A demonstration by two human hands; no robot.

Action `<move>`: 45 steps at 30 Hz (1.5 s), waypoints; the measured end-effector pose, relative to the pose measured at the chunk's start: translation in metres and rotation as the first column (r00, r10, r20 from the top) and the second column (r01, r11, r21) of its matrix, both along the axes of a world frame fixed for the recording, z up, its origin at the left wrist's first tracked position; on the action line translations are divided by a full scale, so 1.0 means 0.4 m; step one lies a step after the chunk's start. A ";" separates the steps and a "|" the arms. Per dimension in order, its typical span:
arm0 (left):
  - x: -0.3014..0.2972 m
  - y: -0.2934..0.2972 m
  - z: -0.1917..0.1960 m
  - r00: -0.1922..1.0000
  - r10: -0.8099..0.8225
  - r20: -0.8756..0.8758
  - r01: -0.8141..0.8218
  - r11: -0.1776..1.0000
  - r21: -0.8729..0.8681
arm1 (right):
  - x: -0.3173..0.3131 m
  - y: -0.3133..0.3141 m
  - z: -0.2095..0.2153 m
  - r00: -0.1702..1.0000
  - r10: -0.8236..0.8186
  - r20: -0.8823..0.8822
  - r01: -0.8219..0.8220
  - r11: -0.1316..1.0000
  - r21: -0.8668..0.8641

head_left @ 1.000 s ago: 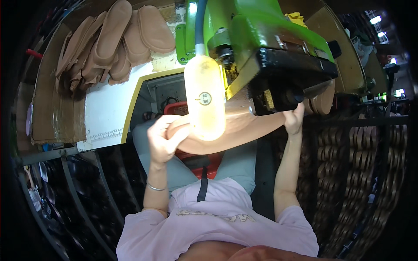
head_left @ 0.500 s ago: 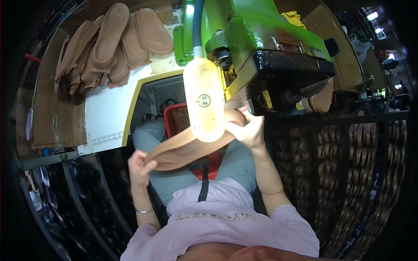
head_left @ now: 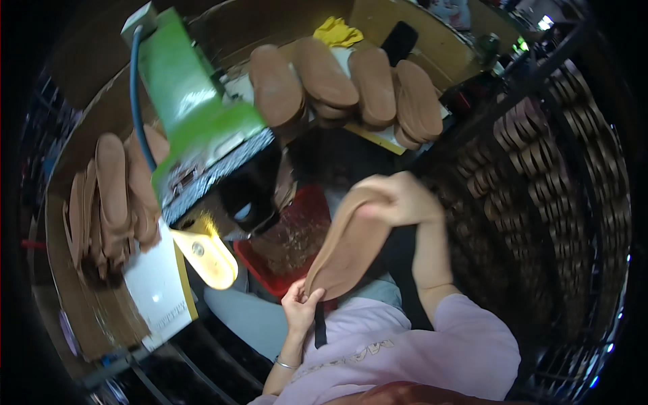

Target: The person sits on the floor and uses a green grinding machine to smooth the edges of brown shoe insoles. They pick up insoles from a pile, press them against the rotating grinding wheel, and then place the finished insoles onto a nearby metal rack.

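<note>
I hold a tan shoe insole (head_left: 347,246) between both hands, tilted in front of my chest. My right hand (head_left: 398,198) grips its upper end, and my left hand (head_left: 297,307) pinches its lower end close to my pink shirt. A green machine (head_left: 196,115) with a black head (head_left: 250,192) and a pale yellow lamp (head_left: 206,253) stands up and to the left of the insole. Below the machine head sits a red bin (head_left: 297,236) holding brown scraps.
Stacks of tan insoles lie on the bench at the left (head_left: 111,196) and beyond the machine (head_left: 344,84). A dark wire rack (head_left: 553,202) packed with soles fills the right side. A yellow cloth (head_left: 337,30) lies at the far edge.
The view has swung to the right, so the machine now sits at the left. The insole has come away from the machine head, with my right hand raised and my left hand lowered.
</note>
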State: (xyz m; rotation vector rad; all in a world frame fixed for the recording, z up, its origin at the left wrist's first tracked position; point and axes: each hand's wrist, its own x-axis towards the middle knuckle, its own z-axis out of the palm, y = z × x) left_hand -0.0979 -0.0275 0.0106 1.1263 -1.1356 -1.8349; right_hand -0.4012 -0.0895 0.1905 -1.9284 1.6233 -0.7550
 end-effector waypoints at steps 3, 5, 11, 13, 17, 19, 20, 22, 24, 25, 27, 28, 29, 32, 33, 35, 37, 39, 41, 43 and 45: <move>-0.086 -0.133 0.117 0.978 0.040 -0.206 -0.073 0.985 -0.156 | -0.218 0.131 0.005 0.812 -0.382 0.442 0.516 0.823 -0.237; -0.102 -0.242 0.145 0.984 0.096 -0.148 -0.126 0.969 -0.214 | -0.263 0.156 0.013 0.514 -0.488 0.706 0.767 0.629 -0.123; 0.103 -0.485 0.130 0.757 0.612 -0.232 -0.653 0.728 -0.209 | -0.434 0.048 -0.029 0.469 -0.302 0.830 0.811 0.519 -0.269; 0.157 -0.514 0.110 0.715 0.680 -0.163 -0.695 0.669 -0.262 | -0.550 -0.007 -0.011 0.297 -0.135 0.945 0.805 0.568 -0.172; 0.228 -0.537 0.070 0.647 0.761 -0.054 -0.731 0.597 -0.331 | -0.683 -0.275 -0.036 0.356 -0.529 0.770 0.858 0.512 -0.045; 0.256 -0.534 0.065 0.615 0.789 -0.016 -0.740 0.570 -0.357 | -0.652 -0.405 -0.034 0.362 -0.432 0.826 0.737 0.676 0.031; 0.259 -0.533 0.061 0.607 0.795 0.000 -0.741 0.566 -0.362 | -0.659 -0.461 -0.020 0.391 -0.498 0.774 0.732 0.678 0.066; 0.263 -0.531 0.051 0.591 0.806 0.022 -0.744 0.556 -0.370 | -0.691 -0.564 -0.018 0.493 -0.593 0.636 0.739 0.672 0.055; 0.261 -0.530 0.041 0.583 0.812 0.038 -0.746 0.553 -0.371 | -0.732 -0.650 -0.030 0.553 -0.685 0.474 0.763 0.645 0.041; 0.255 -0.529 0.035 0.585 0.810 0.041 -0.745 0.557 -0.367 | -0.754 -0.680 -0.051 0.532 -0.757 0.380 0.820 0.572 -0.010; 0.232 -0.538 0.020 0.600 0.799 0.036 -0.741 0.572 -0.351 | -0.796 -0.703 -0.070 0.434 -0.882 0.184 0.899 0.412 -0.146; 0.231 -0.540 0.022 0.597 0.801 0.037 -0.742 0.569 -0.356 | -0.780 -0.708 -0.081 0.432 -0.882 0.187 0.898 0.401 -0.184; 0.236 -0.538 0.023 0.589 0.807 0.041 -0.744 0.562 -0.362 | -0.749 -0.700 -0.096 0.434 -0.881 0.190 0.893 0.392 -0.220; 0.259 -0.536 0.033 0.575 0.818 0.033 -0.747 0.541 -0.386 | -0.617 -0.613 -0.130 0.566 -0.824 0.003 0.795 0.545 -0.268; 0.247 -0.544 0.027 0.585 0.811 0.027 -0.741 0.548 -0.388 | -0.601 -0.560 -0.144 0.601 -0.792 -0.107 0.742 0.603 -0.293; 0.234 -0.565 0.021 0.604 0.797 -0.005 -0.733 0.553 -0.397 | -0.541 -0.444 -0.179 0.646 -0.747 -0.158 0.684 0.659 -0.313; 0.248 -0.583 0.037 0.597 0.802 -0.040 -0.737 0.528 -0.422 | -0.441 -0.371 -0.188 0.695 -0.709 -0.122 0.660 0.696 -0.283; 0.242 -0.589 0.042 0.614 0.785 -0.088 -0.739 0.532 -0.414 | -0.392 -0.339 -0.194 0.741 -0.666 -0.084 0.622 0.729 -0.287; 0.227 -0.547 0.055 0.625 0.766 -0.151 -0.749 0.534 -0.392 | -0.420 -0.339 -0.229 0.715 -0.679 -0.164 0.564 0.700 -0.437; 0.219 -0.452 0.086 0.625 0.750 -0.219 -0.769 0.540 -0.342 | -0.501 -0.328 -0.239 0.723 -0.684 -0.098 0.564 0.666 -0.489; 0.267 -0.301 0.144 0.566 0.784 -0.253 -0.817 0.492 -0.301 | -0.443 -0.290 -0.244 0.684 -0.716 -0.138 0.518 0.610 -0.600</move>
